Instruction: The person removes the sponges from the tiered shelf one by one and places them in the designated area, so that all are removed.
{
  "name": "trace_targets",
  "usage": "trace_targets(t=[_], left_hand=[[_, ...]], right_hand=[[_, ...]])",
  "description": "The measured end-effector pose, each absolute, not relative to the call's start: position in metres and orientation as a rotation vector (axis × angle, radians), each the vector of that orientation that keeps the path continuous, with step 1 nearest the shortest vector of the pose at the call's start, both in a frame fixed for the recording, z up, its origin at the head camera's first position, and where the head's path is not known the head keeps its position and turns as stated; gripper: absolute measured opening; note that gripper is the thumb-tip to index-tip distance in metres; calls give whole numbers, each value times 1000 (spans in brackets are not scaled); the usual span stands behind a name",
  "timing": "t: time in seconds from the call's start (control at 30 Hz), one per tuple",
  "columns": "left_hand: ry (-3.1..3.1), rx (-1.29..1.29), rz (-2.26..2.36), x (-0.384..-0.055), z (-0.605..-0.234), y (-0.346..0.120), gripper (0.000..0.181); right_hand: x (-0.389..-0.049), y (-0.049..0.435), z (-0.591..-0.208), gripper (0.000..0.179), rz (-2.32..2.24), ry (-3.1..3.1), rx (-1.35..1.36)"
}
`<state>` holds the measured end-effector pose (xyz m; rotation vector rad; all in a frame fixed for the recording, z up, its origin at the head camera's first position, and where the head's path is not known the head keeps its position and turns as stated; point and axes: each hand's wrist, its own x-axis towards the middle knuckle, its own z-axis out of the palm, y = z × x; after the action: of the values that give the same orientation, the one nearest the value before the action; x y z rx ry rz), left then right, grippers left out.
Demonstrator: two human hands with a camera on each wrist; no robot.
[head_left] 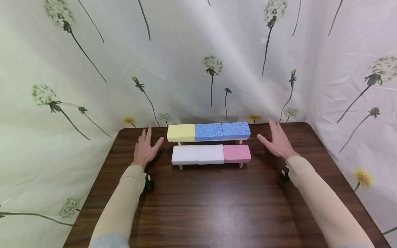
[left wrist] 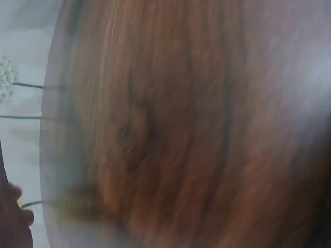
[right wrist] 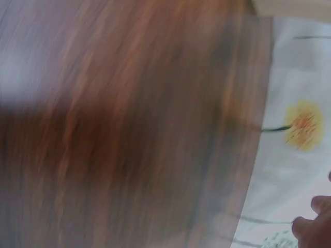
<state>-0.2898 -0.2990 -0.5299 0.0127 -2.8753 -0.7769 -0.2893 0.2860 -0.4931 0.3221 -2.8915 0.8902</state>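
Observation:
Two low wooden racks stand one behind the other at the far middle of the table. On the back rack (head_left: 214, 140) lie a yellow sponge (head_left: 181, 132) and two blue speckled sponges, a middle one (head_left: 208, 131) and a right one (head_left: 236, 130). Across the front rack (head_left: 181, 167) sit two white sponge blocks, left (head_left: 185, 155) and middle (head_left: 211, 154), and a pink sponge (head_left: 237, 153). My left hand (head_left: 145, 148) is spread left of the racks, holding nothing. To their right my right hand (head_left: 279, 140) has its fingers extended, also without anything in it.
Dark wood-grain table (head_left: 214, 203) fills the space in front of the racks. A white curtain (head_left: 186, 69) printed with dandelions rises behind and beside it. A small black device sits at the left wrist (head_left: 149, 182), another at the right wrist (head_left: 284, 174).

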Motion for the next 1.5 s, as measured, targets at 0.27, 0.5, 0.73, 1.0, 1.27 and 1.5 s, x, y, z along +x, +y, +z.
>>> trace_targets(t=[0.27,0.5,0.73,1.0,1.27,1.5], left_hand=[[-2630,-8,-1204,-279,-539,-287,77],[-2494,-18,-1570,-269,-538,-272,62],[-2350,-188,-2041,-259,-538,-258,63],[-2297,-493,-2265,-246,-546,-253,58],[-2405,-608,-2268,-246,-551,-256,94],[-2556,-597,-2143,-246,-548,-256,96]], right_hand=[[-285,268,-481,90,1085,-2846,454],[-283,256,-470,86,1155,-2873,516],[-285,244,-461,89,1167,-2899,532],[-287,235,-457,90,1158,-2908,607],[-290,225,-453,95,1155,-2928,602],[-292,221,-453,96,1187,-2953,611]])
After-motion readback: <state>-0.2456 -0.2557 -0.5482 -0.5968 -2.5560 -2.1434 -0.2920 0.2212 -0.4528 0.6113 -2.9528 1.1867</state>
